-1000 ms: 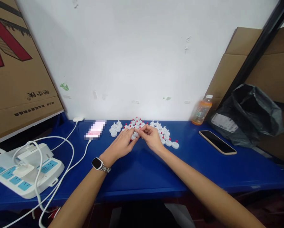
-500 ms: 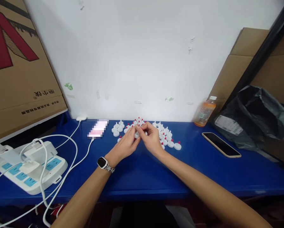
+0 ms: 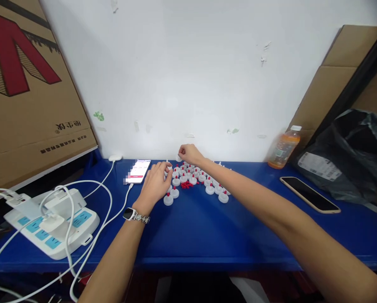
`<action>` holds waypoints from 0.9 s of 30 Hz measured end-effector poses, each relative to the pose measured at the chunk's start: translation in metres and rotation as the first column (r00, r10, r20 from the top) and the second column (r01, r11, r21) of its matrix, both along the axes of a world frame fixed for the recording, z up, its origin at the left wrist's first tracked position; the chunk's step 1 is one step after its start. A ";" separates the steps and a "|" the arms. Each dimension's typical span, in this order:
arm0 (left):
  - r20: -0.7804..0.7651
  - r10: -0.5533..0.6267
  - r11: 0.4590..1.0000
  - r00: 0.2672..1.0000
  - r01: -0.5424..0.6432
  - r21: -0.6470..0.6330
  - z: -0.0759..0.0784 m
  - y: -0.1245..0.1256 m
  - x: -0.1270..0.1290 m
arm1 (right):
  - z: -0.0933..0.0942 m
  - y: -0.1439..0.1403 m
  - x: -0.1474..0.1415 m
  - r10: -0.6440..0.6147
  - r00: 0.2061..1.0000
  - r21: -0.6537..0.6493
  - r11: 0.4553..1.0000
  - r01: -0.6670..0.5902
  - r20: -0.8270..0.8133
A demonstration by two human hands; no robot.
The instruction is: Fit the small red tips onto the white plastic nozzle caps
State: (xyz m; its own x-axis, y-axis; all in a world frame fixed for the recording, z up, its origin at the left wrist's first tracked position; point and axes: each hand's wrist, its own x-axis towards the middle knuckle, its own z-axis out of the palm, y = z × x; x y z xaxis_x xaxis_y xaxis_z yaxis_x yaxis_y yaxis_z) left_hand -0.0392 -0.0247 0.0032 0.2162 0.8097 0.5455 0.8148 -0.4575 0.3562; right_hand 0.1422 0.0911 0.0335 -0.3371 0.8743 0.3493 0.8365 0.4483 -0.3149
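Note:
My right hand (image 3: 191, 155) reaches to the back of the blue table by the wall, its fingertips pinched on a white nozzle cap (image 3: 178, 158). My left hand (image 3: 157, 182) is over the left side of the group, fingers stretched and thumb apart, beside white caps partly hidden by it. White round caps with red tips (image 3: 185, 171) stand crowded between and below the hands. A small heap of loose red tips (image 3: 186, 184) lies in front of them. More red-tipped caps (image 3: 210, 190) stand to the right, partly behind my right forearm.
A lit phone (image 3: 139, 171) on a cable lies left of my left hand. A white power strip (image 3: 59, 235) with looping cables fills the left side. At the right are an orange drink bottle (image 3: 285, 147), a dark phone (image 3: 310, 194) and a grey plastic bag (image 3: 346, 155).
My hands were together over the caps and have parted. The right went back toward the wall with a cap; the left moved left and spread. The heap of red tips now shows.

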 end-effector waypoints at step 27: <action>-0.098 -0.057 0.998 0.994 0.059 0.020 0.001 -0.012 0.017 | -0.005 -0.090 0.008 0.190 0.888 0.015 0.979 -0.203 -0.419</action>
State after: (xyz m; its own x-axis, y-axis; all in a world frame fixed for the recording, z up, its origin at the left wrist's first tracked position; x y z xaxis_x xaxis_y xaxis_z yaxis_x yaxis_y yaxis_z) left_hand -0.0223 -0.0365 0.0040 0.3154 0.7820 0.5376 0.8171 -0.5119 0.2653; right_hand 0.1506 0.0007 0.0288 -0.3321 0.8170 0.4714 0.5219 0.5754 -0.6297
